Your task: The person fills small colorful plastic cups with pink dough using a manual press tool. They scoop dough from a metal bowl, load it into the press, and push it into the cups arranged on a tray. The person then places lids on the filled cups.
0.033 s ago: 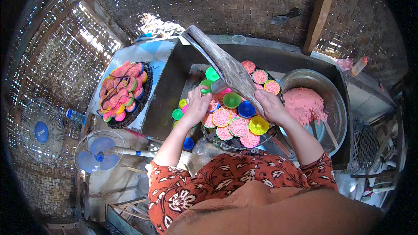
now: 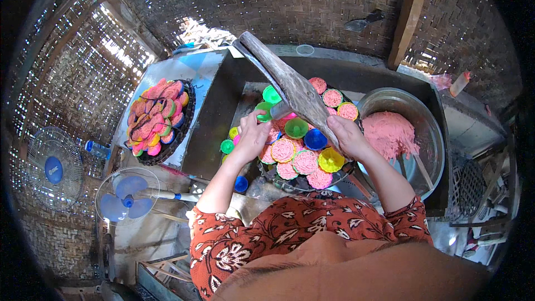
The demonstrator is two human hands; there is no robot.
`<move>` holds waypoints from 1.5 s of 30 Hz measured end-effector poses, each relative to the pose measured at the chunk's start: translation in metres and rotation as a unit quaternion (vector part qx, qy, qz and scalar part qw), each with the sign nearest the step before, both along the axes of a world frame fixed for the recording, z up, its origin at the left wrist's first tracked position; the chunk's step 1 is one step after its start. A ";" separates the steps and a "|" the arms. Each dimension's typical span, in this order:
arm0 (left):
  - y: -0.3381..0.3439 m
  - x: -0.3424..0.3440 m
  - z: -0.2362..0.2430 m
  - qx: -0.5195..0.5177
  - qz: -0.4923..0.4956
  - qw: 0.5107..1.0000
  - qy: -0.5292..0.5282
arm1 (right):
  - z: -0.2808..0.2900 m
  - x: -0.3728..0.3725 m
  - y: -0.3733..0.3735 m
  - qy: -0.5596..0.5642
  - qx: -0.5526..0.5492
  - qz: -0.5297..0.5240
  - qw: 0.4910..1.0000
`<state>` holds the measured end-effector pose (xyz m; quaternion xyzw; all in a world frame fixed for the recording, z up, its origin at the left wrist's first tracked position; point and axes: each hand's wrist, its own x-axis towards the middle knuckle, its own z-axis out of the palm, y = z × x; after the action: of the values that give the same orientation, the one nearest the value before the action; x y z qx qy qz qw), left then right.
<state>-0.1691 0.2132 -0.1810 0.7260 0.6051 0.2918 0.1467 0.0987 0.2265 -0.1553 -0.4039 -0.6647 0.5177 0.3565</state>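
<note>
My right hand (image 2: 350, 138) is wrapped round the near end of a long, weathered wooden lever press (image 2: 298, 86), which slants up toward the far left. Beneath its middle sticks out a short greyish cylinder (image 2: 280, 110). At that cylinder's mouth my left hand (image 2: 252, 136) has its fingers closed on a small green plastic cup (image 2: 263, 108); what the cup contains is hidden. Below the press lie many cups filled with pink strands (image 2: 283, 150). Among them sit empty-looking cups: a green one (image 2: 296, 128), a blue one (image 2: 316, 139) and a yellow one (image 2: 331, 160).
To the right, a large metal basin (image 2: 437, 134) contains pink dough (image 2: 390, 131) and a wooden-handled tool (image 2: 423, 171). A dark basket (image 2: 186, 114) of pink and coloured pieces stands at left. Two fans, a blue-bladed one (image 2: 127, 195) among them, are at lower left.
</note>
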 end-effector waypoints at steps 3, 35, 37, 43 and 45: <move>-0.001 -0.012 -0.013 0.095 -0.059 0.983 0.144 | -0.004 0.008 -0.003 0.007 0.013 0.001 1.000; -0.033 0.173 0.085 0.324 -0.315 0.886 0.106 | 0.117 0.061 -0.124 -0.287 0.637 0.007 0.715; -0.042 0.171 0.087 0.367 -0.315 0.866 0.126 | 0.104 0.086 -0.123 -0.251 0.551 0.064 0.794; -0.049 0.182 0.090 0.379 -0.325 0.858 0.118 | 0.112 0.131 -0.156 -0.179 0.396 -0.069 0.898; -0.041 0.152 0.089 0.273 -0.264 0.906 0.187 | 0.101 0.155 -0.162 0.043 0.222 -0.208 0.951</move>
<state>-0.0173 0.1724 -0.0921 0.9123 0.3040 0.2549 -0.1015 0.2538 0.0643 -0.0547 -0.4211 -0.6480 0.2879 0.5656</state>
